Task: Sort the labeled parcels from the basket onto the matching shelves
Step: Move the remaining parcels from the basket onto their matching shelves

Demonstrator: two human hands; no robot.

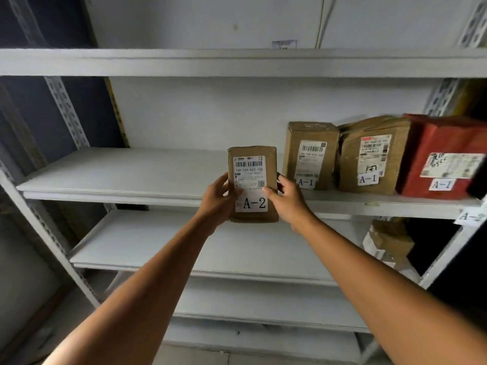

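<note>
A single wide-angle camera, worn on the person's head, faces a grey shelving unit [131, 169] nearly straight on, from near. The left forearm [147, 272] and right forearm [369, 262] enter from the bottom edge.

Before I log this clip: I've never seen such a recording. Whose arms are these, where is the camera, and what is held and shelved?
No machine here. The picture comes from a camera worn on a person's head, so the two bare arms are the wearer's own. The left hand and right hand grip a small brown parcel labelled A-2, before a grey shelf unit. On the middle shelf stand three parcels labelled A-1: a narrow brown box, a wider brown box and a red box. A blurred tag at that shelf's right edge seems to read A-2. The lower shelf holds more parcels at the right.
</note>
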